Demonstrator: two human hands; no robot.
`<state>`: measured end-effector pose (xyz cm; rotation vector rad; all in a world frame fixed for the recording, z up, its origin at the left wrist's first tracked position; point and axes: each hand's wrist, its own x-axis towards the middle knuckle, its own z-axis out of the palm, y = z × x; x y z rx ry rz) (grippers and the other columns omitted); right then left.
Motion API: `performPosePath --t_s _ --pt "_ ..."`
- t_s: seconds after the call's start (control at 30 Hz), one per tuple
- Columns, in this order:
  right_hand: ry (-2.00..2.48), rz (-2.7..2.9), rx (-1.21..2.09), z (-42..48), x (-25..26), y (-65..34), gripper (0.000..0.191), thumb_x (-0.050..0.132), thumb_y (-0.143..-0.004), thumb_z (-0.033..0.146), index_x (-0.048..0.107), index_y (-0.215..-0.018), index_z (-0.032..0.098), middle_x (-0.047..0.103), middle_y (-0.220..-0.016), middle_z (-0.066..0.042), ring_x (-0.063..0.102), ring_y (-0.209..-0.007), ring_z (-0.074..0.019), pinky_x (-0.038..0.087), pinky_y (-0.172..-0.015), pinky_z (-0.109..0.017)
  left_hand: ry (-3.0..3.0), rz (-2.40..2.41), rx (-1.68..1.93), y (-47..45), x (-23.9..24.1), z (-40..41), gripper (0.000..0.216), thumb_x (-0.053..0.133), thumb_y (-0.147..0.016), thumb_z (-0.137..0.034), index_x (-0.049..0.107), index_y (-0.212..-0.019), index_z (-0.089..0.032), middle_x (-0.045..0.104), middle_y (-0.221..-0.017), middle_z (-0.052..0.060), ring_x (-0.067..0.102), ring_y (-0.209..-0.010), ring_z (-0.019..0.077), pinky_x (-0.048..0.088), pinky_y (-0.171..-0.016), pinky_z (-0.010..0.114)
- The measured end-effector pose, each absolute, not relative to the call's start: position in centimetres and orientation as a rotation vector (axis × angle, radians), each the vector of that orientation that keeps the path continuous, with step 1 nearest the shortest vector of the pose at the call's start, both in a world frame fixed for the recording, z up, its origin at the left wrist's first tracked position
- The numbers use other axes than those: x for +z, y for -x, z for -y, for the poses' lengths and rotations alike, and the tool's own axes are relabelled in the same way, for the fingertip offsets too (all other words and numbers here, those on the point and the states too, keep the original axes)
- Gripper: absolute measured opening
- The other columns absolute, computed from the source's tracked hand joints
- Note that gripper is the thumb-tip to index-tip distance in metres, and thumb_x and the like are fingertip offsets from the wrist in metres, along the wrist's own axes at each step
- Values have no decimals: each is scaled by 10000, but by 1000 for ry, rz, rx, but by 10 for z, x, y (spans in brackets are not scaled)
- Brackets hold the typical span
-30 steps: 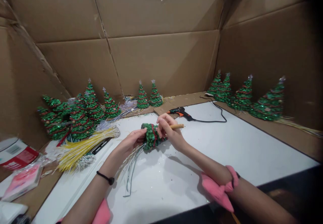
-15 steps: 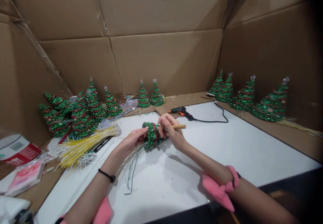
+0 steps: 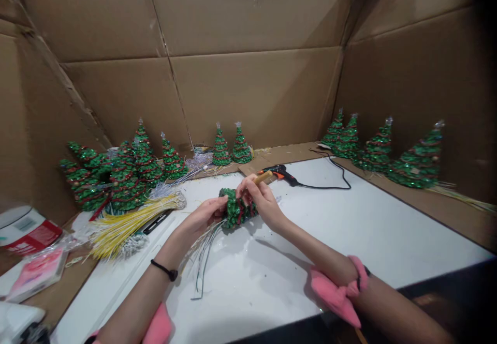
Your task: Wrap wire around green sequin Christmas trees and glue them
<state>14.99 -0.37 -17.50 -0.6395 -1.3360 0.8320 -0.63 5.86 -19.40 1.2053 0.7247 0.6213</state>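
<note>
A small green Christmas tree with red garland lies on its side over the white board. My left hand is closed on its base end, where loose wires trail toward me. My right hand bends over the tree's side, its fingers closed around a short tan wooden stick. The stick's back end points up and away. Its working end and my right fingertips are partly hidden against the tree.
An orange and black glue gun rests behind my hands, its cord running right. Finished trees stand at the left, back and right. A bundle of yellow wires lies at left. Cardboard walls enclose the board.
My right hand has shifted left along the tree toward its base. The stick has tilted from nearly level to pointing upward. My left hand and the tree stay in place.
</note>
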Motion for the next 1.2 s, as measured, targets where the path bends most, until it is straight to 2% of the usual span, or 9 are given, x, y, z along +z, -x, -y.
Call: performPosePath --t_s 0.13,0.27,0.5,0.57,0.73,1.2 --pt "628 1398 791 4 -177 -149 294 425 -913 409 487 -735 183 466 -677 22 415 -528 -85 328 -520 -244 -1211 -714 603 7 -193 -58 468 749 -580 -527 486 -581 -140 367 -516 -63 299 -489 64 232 -492 228" --pt "647 1407 789 4 -176 -146 299 425 -911 426 463 -733 188 467 -672 24 410 -532 -90 334 -532 -251 -1235 -687 572 7 -193 -58 431 730 -619 -518 600 -704 -116 487 -558 -23 405 -539 97 287 -540 240" --pt "664 1406 783 4 -177 -143 324 404 -910 466 420 -730 197 431 -605 39 401 -527 -97 311 -512 -246 -1272 -666 553 8 -191 -57 452 716 -629 -535 627 -733 -104 574 -628 25 460 -587 120 291 -558 248" --pt "668 1402 780 2 -178 -143 327 404 -909 470 413 -729 198 427 -607 39 393 -530 -97 307 -512 -246 -1278 -661 563 7 -191 -57 460 716 -627 -540 615 -726 -102 548 -606 10 422 -555 103 265 -537 244" --pt "644 1409 785 -1 -181 -144 324 398 -915 460 406 -723 199 419 -609 38 379 -529 -96 295 -508 -249 -1287 -658 605 7 -196 -59 468 707 -623 -557 494 -602 -141 363 -491 -63 278 -472 64 178 -486 243" --pt "611 1409 785 -1 -183 -142 319 405 -913 464 380 -719 212 380 -588 45 342 -525 -104 272 -513 -261 -1314 -675 614 3 -191 -53 546 716 -553 -617 413 -533 -164 363 -463 -61 271 -456 58 147 -477 240"
